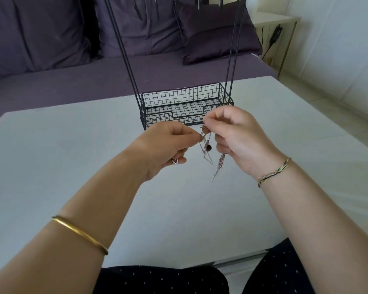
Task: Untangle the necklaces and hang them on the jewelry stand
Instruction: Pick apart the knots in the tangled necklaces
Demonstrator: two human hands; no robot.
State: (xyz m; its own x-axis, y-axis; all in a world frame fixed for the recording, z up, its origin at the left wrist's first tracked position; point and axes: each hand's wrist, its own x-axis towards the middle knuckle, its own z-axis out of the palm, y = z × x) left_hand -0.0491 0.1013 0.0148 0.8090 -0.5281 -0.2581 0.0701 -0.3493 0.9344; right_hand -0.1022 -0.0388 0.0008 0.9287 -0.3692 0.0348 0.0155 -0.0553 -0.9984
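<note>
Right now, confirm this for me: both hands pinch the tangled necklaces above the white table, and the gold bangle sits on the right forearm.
One detail is wrong. In the head view the gold bangle sits on the left forearm, not the right. The rest stands: the left hand and the right hand both pinch the tangled necklaces above the white table.

white table (72, 166), purple sofa (51, 39) with cushions (217, 32) behind

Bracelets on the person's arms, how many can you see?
2: a gold bangle on the left forearm, and a woven thread bracelet on the right wrist. Any farther up the arms would be out of view.
</note>
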